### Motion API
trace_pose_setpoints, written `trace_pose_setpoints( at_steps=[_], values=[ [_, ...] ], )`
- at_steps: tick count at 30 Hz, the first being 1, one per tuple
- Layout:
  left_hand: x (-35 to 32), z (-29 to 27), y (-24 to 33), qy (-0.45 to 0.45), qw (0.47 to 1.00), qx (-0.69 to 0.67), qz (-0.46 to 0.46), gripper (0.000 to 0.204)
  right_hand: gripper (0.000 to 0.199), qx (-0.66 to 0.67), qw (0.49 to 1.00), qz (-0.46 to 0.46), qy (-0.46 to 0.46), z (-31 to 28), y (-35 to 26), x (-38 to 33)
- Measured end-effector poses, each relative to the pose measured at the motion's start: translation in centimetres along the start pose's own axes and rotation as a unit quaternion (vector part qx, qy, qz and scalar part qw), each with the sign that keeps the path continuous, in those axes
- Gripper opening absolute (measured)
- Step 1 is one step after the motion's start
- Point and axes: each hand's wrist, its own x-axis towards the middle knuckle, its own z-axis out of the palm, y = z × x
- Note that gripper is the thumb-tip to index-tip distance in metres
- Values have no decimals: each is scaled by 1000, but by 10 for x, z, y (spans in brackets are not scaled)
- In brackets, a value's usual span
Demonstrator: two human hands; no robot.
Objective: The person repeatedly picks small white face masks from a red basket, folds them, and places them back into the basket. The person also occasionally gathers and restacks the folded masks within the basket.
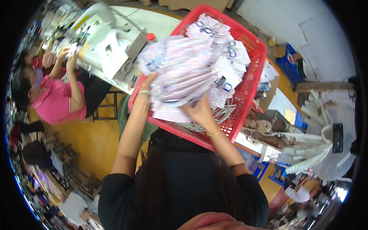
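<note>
Wearer: part of the lower face (211, 223) sits nearest the camera at the bottom edge, with a black top (180, 184) just beyond and two bare forearms reaching up from it
Bundle: a thick, fanned bundle (184, 73) of pale pink, speckled pieces lies over the near left part of the basket, between the two hands; whether its weight rests on what is below cannot be told
Left hand: at the bundle's left edge (144, 91), its fingers pinching that side, the tips partly hidden
Right hand: at the lower right edge (199, 113), its fingers tucked against the underside and gripping there; a gold bracelet (213, 133) circles the wrist
Basket: red plastic with a perforated wall (262, 53), tilted in view; inside are loose pieces (230, 78) with dark blue marks, and white strips (227, 111) near the right hand
Tabletop: pale surface (153, 19) at upper left, carrying a sewing machine (96, 40)
Co-worker: a person in a pink top (57, 97), seated at left, hands raised near the machine
Handling: slippery-looking layers probably call for even pressure from both sides, a palm well under the sagging lower edge, and the white strips kept clear of the fingers
</note>
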Motion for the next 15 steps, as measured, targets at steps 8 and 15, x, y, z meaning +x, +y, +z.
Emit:
trace_pose_setpoints(
  at_steps=[8,15],
  values=[
    [-6,-35,1,38,993,-106,39,49,92,-150,972,-182,1,7,-81,10],
    [-22,-33,-7,59,992,-111,29,49,65,-119,981,-152,10,-13,-81,8]
  ],
)
